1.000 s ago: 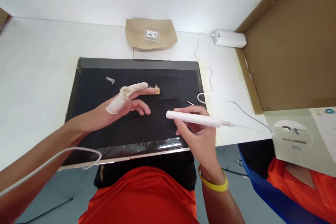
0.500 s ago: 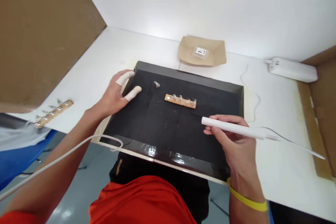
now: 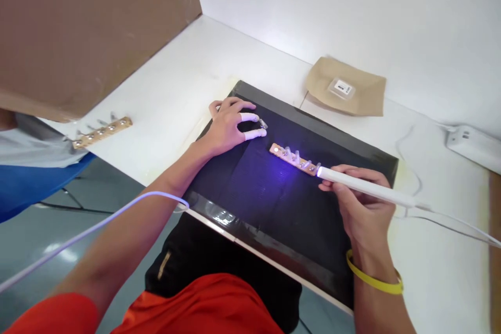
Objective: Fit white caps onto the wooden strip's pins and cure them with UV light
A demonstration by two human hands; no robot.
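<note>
My left hand (image 3: 230, 124), with white finger cots on thumb and index finger, reaches over the black mat (image 3: 242, 182). Those two fingertips are apart on either side of a small clear piece with a metallic end (image 3: 263, 123); whether they touch it I cannot tell. In my right hand (image 3: 362, 201) is a white corded pen-shaped light (image 3: 364, 186), its tip glowing violet. That tip points at the right end of a wooden strip (image 3: 293, 159), which carries several clear pieces with metal ends and a white dot at its left end.
Behind the mat stands a brown paper tray (image 3: 366, 99) with a small labelled clear case (image 3: 342, 88). A second wooden strip (image 3: 104, 133) is at the left table edge, beside a cardboard panel (image 3: 97, 26). A white power strip (image 3: 475, 143) lies right; a cable (image 3: 117, 211) crosses my left arm.
My left hand has moved right to the loose clear piece. The light in my right hand has come on, casting violet, and its tip is closer to the strip. The view has shifted.
</note>
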